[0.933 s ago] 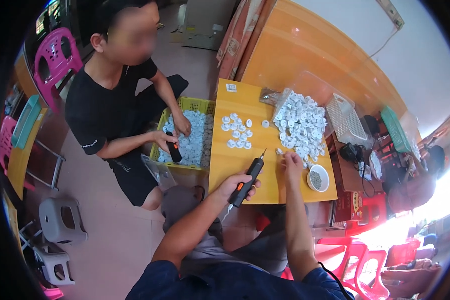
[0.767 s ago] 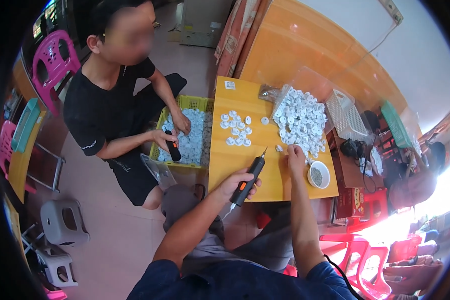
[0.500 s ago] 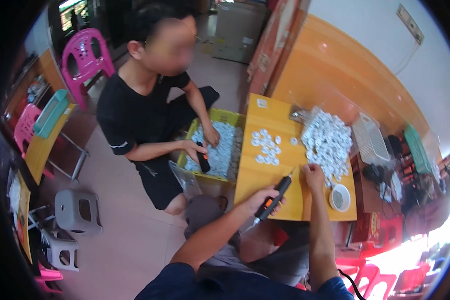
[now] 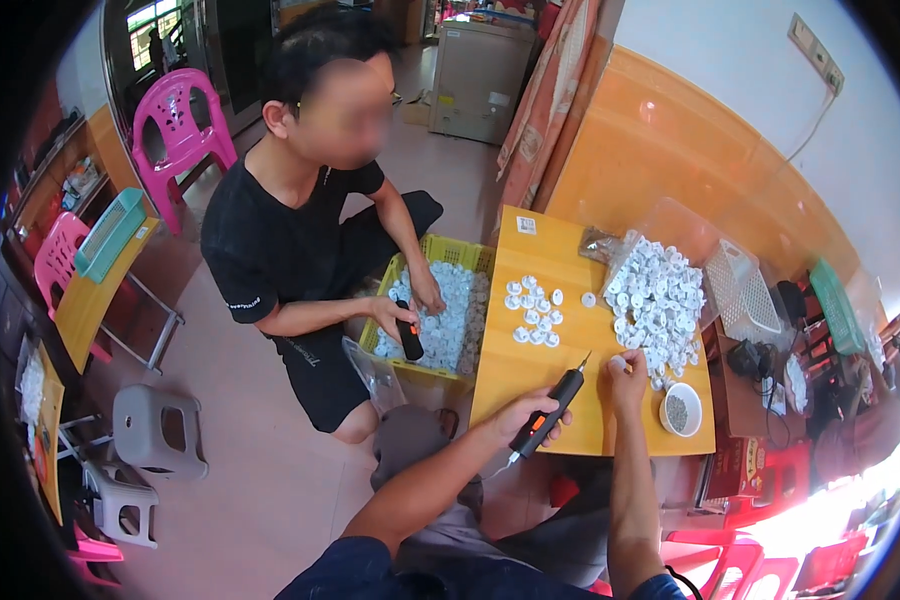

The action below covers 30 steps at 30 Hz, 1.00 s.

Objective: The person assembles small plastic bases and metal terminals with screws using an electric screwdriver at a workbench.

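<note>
Left hand (image 4: 526, 412) wrapped around a black electric screwdriver (image 4: 550, 408), tip angled up toward the right hand (image 4: 625, 375), which pinches a small white cap (image 4: 617, 363) against the yellow desk (image 4: 530, 375). Beyond the right hand, a heap of white caps (image 4: 655, 300); just right of it, a white bowl of screws (image 4: 680, 410). Left of the desk, a yellow crate (image 4: 425, 372) with a co-worker's hands (image 4: 428, 296) in it.
</note>
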Motion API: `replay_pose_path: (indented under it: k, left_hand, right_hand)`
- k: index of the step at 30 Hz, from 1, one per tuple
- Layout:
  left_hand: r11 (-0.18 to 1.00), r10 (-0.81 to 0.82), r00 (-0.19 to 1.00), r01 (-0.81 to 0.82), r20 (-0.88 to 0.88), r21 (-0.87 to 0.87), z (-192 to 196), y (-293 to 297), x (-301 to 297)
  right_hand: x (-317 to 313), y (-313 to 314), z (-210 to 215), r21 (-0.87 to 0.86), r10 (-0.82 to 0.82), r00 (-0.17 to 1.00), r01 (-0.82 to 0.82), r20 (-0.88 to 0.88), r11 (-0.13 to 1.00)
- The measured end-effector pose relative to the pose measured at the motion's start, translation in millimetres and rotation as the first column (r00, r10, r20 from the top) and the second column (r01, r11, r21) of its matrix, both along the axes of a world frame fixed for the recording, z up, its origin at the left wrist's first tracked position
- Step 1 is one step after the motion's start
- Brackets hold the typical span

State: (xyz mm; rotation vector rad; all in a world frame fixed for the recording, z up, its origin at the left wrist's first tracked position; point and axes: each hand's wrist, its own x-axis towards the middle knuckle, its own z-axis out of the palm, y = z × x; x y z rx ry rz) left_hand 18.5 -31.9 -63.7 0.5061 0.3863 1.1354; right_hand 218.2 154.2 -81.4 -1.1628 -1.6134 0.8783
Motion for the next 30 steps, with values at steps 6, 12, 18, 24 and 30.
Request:
replay_pose_path:
  k: [6, 12, 18, 24, 30]
  left_hand:
    - [1.0, -0.005, 0.996, 0.006, -0.089, 0.011, 0, 1, -1]
    - [0.999, 0.01, 0.991, -0.005, -0.135, 0.038, 18, 0, -9]
    - [0.999, -0.047, 0.993, 0.048, -0.106, 0.006, 20, 0, -4]
    - [0.998, -0.062, 0.978, 0.066, -0.198, 0.015, 21, 4, 8]
    - [0.999, -0.038, 0.968, 0.034, -0.247, -0.019, 28, 8, 11]
  right_hand:
    - [-9, -20, 20, -0.147, 0.069, 0.976, -0.1, -0.205, 0.984]
    - [-20, -26, 22, -0.264, 0.076, 0.875, -0.226, -0.478, 0.938]
    - [-14, -33, 17, -0.454, 0.007, 0.824, -0.319, -0.566, 0.832]
    - [-14, -33, 16, -0.461, 0.003, 0.813, -0.334, -0.583, 0.822]
    - [-17, -33, 24, -0.475, -0.011, 0.848, -0.285, -0.529, 0.833]
